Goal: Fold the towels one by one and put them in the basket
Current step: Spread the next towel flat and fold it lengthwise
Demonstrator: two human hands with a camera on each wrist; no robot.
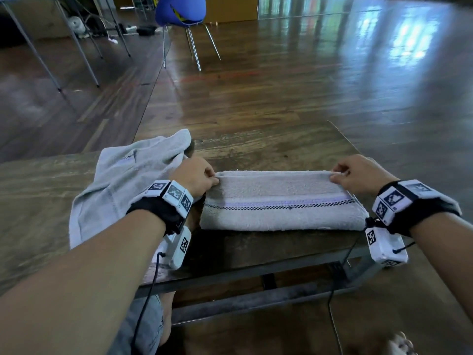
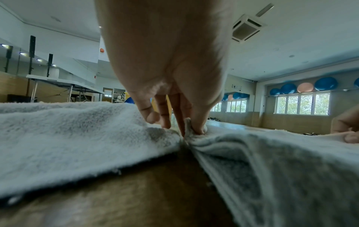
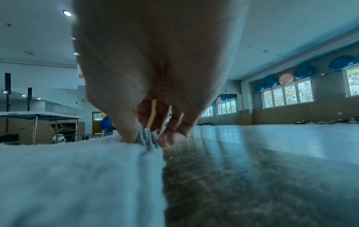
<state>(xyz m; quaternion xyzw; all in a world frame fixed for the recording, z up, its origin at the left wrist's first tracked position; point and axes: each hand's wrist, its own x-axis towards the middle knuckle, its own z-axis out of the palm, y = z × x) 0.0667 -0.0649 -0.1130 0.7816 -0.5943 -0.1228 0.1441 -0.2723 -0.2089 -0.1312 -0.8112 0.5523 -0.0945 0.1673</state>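
Observation:
A folded grey towel (image 1: pixel 281 203) with a lilac stripe and a checked line lies flat on the wooden table (image 1: pixel 268 149). My left hand (image 1: pixel 198 175) pinches its far left corner, seen close in the left wrist view (image 2: pixel 189 130) between thumb and forefinger. My right hand (image 1: pixel 355 174) pinches the far right corner, where the layered edges (image 3: pixel 146 138) bunch between thumb and fingers. A second grey towel (image 1: pixel 122 183) lies crumpled to the left, partly under my left wrist. No basket is in view.
The table's front edge (image 1: pixel 256 267) has a metal frame below it. A blue chair (image 1: pixel 181 11) stands on the wooden floor beyond, with folding table legs (image 1: pixel 76 47) at the far left. My knee (image 1: pixel 153 316) is under the table.

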